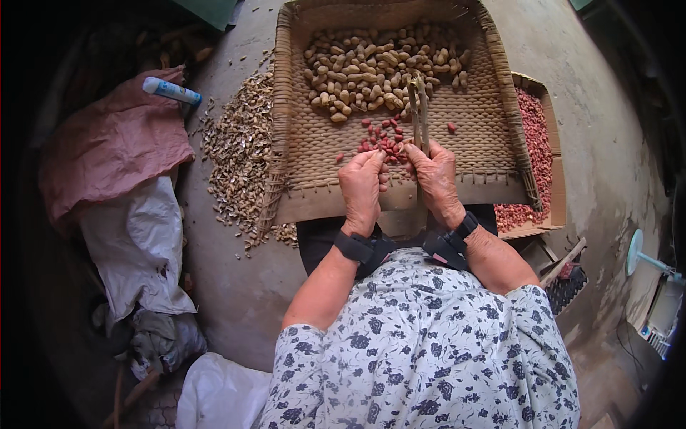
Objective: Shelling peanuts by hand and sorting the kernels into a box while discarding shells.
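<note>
My left hand (362,187) is closed over the near part of a woven tray (457,136), its thumb and fingertips pressed together. Close beside it, my right hand (434,179) is also closed in a pinch, next to a pair of wooden sticks (420,107) that stands up in front of me. Whatever either hand grips is too small or hidden to make out. Red shelled peanut kernels (386,137) lie scattered just beyond my fingertips. Farther back in the tray sits a heap of unshelled peanuts (379,68).
Broken peanut shells (239,143) are piled on the floor left of the tray. To its right, a cardboard box (559,179) holds many red kernels (532,143). Farther left are a pink sack (118,143), a white sack (139,243) and a blue-and-white tube (171,91).
</note>
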{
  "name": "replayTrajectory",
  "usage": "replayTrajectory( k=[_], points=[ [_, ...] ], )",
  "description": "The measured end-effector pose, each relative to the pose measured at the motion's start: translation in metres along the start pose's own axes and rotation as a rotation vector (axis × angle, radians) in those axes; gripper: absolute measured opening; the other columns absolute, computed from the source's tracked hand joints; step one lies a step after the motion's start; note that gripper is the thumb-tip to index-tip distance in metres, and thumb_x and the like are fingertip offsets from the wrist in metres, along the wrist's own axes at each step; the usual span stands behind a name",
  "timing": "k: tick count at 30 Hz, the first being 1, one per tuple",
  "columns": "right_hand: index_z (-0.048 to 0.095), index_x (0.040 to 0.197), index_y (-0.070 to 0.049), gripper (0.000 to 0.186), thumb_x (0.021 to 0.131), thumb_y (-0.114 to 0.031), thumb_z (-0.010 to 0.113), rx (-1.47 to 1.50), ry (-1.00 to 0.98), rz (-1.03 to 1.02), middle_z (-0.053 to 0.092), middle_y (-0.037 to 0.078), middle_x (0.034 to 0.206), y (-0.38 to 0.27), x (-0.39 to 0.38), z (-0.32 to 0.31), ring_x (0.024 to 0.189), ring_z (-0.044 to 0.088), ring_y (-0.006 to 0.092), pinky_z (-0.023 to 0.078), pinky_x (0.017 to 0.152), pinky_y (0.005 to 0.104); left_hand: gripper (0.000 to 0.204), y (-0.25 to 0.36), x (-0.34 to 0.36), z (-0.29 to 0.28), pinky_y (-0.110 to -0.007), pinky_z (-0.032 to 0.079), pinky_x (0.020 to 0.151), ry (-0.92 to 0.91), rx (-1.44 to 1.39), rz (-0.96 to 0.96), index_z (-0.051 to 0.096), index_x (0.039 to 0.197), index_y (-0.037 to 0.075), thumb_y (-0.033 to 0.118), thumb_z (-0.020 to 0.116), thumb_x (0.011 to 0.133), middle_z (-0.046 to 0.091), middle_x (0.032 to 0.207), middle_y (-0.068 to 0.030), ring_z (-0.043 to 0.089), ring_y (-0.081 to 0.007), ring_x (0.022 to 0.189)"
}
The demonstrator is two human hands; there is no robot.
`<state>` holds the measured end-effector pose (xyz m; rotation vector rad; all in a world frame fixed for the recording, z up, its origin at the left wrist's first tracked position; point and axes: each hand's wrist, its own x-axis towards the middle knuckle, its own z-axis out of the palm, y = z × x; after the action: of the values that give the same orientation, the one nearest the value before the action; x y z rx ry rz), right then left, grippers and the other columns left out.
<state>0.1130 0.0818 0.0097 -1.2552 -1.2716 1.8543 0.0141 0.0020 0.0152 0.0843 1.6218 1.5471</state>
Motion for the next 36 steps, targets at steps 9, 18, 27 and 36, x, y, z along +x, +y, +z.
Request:
replayTrajectory(
  k=[9, 18, 27, 36],
  points=[
    [0.065, 0.092, -0.002, 0.013, 0.087, -0.013, 0.064, 0.024, -0.222, -0.097, 0.056, -0.004, 0.066, -0.018, -0.016, 0.005, 0.055, 0.048, 0.0016, 0.038, 0.048, 0.0185, 0.017, 0.006, -0.004, -0.018, -0.029, 0.055, 0.064, -0.235, -0.528, -0.267, 0.060, 0.103, 0.005, 0.018, 0.056, 0.091, 0.065, 0.092, -0.0066, 0.064, -0.0167, 0.079],
    [0.062, 0.095, -0.003, 0.010, 0.087, -0.009, 0.065, -0.058, 0.246, -0.668, 0.055, -0.005, 0.070, -0.036, 0.021, -0.039, 0.061, 0.051, 0.0044, 0.041, 0.056, 0.0197, 0.052, 0.111, 0.015, -0.131, -0.042, 0.051, 0.089, -0.227, -1.153, 0.273, 0.044, 0.121, -0.005, 0.035, 0.057, 0.089, 0.053, 0.118, -0.0219, 0.056, -0.0341, 0.107],
    [0.060, 0.095, -0.003, 0.011, 0.084, -0.006, 0.062, -0.406, 0.259, -0.582, 0.056, 0.006, 0.079, -0.013, 0.051, -0.043, 0.068, 0.053, 0.0125, 0.044, 0.062, 0.0269, 0.092, 0.086, 0.033, -0.171, -0.047, 0.044, 0.098, -0.133, -1.274, 0.274, -0.004, 0.142, -0.003, 0.043, 0.055, 0.088, 0.027, 0.142, -0.0254, 0.045, -0.0383, 0.121],
    [0.065, 0.097, -0.002, 0.024, 0.072, -0.004, 0.064, -0.590, 0.105, -0.509, 0.065, 0.020, 0.082, -0.017, 0.095, -0.022, 0.080, 0.065, 0.0308, 0.048, 0.071, 0.0359, 0.027, 0.054, 0.003, -0.089, -0.030, 0.052, 0.071, -0.178, -0.787, 0.068, 0.059, 0.104, 0.001, 0.025, 0.058, 0.092, 0.064, 0.092, -0.0084, 0.062, -0.0163, 0.082]
  ],
)
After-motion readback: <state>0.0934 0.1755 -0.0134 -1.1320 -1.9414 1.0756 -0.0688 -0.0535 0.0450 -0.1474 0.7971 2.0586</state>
